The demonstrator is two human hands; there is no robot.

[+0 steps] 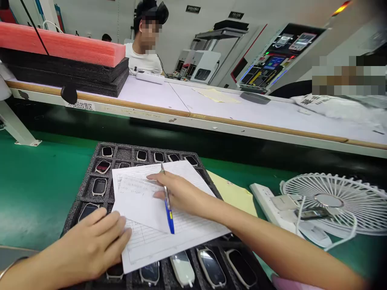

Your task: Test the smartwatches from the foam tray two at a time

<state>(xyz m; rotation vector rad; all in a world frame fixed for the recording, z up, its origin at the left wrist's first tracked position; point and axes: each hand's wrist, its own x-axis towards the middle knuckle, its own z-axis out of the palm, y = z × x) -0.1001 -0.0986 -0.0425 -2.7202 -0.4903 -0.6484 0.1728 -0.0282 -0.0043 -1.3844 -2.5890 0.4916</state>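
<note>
Holding a pen [169,219] in the right hand [178,193]: pen is over the slip [142,207] and the sheet [151,255], silver end pointing away from the wearer, blue end toward. Right fingers closed around the pen; two fingertips stand apart over the slip, can't tell whether they pinch it too. Slip lies on the sheet, handwriting near its top; sheet has printed grid lines. Left hand [102,237] is at the sheet's left edge, fingers bent and side by side, tips over the paper; thumb hidden, can't tell if it's pinching. Sheet lies skewed across a dark foam tray [84,186], covering the middle. Watches [99,186] sit in the tray pockets around it; one in the near row has a pale face, most others dark. Yellow paper [238,195] just right of the tray, then a power strip [266,201] and a white fan [329,199], all on the green bench [42,173]. Past that, a raised shelf [148,94]: red foam [75,45] stacked on black foam [90,78] at left, yellow sheets [217,95] further right. Behind the shelf, a person in a white top [143,60], white machines [205,66] to the right of them.
</note>
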